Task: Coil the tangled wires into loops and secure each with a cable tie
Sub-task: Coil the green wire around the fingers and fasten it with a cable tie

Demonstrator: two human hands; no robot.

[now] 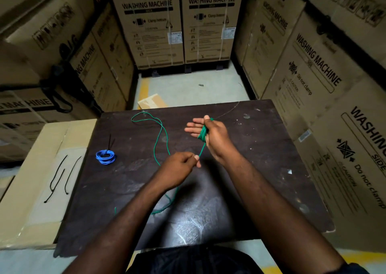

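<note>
A green wire [159, 137] snakes loosely over the dark table [250, 179]. Part of it is wound into a green coil [203, 133] round my right hand [213, 136], whose fingers point straight to the left while the thumb presses on the coil. My left hand [179, 166] pinches the green wire just below the coil, so a short taut stretch runs between the hands. A blue wire coil [105, 157] lies at the table's left, bound with a black cable tie [110, 143] whose tail sticks up.
Loose black cable ties [59, 176] lie on a flat cardboard box [27, 200] left of the table. A thin grey wire [228, 111] runs from my right hand toward the far edge. Tall washing machine cartons [313, 81] wall in the space on three sides.
</note>
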